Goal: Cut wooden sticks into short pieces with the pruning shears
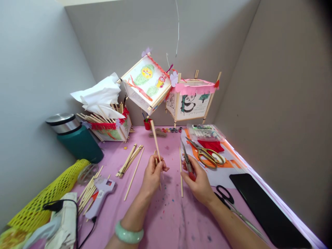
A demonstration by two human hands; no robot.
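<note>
My left hand (152, 174) is closed around wooden sticks (155, 138), one standing up tall above the fingers and a shorter one beside it. In my right hand (199, 183) is a red-handled tool with a long grey blade (184, 149), pointing up and away; its exact kind is hard to make out. A single thin stick (181, 183) lies on the table just left of the right hand. Left of my left hand are banded stick bundles (129, 160) and another loose stick (134, 174).
Paper lanterns (147, 77) (194, 100) hang or stand at the back. A stick-filled box (111, 129) and teal bottle (80, 143) are left, with a glue gun (100, 199) nearer. Gold scissors (207, 155), black-handled scissors (234, 207) and a black phone-like slab (267, 211) are right.
</note>
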